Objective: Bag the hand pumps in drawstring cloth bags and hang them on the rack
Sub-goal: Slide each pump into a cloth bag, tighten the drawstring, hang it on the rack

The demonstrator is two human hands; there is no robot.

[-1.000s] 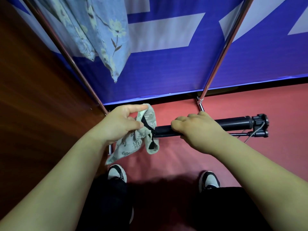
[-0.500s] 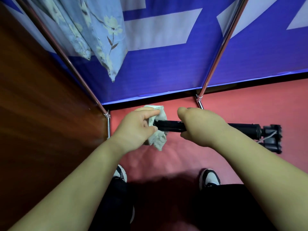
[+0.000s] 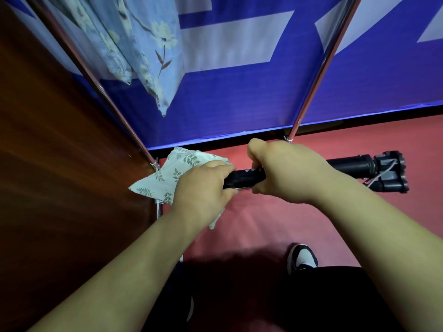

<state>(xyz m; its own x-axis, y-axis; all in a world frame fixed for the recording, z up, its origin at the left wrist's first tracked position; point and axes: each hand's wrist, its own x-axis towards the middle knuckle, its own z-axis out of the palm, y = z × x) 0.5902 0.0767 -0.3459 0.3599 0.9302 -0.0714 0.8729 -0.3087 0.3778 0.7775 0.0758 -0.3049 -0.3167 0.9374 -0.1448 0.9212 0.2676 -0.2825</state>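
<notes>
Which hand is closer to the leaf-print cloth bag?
Left. The left hand grips the cloth bag itself, around the end of the hand pump. The right hand grips the pump's barrel just right of the bag, not touching it.

Blk pump (image 3: pixel 347 164) horiz. (end at bag (image 3: pixel 167 176))

No wording can be read. The blue banner (image 3: pixel 239 104) across the upper frame carries large white shapes, cropped too far to tell as letters. Small pale marks on the black pump (image 3: pixel 244 178) at centre are too blurred to read.
</notes>
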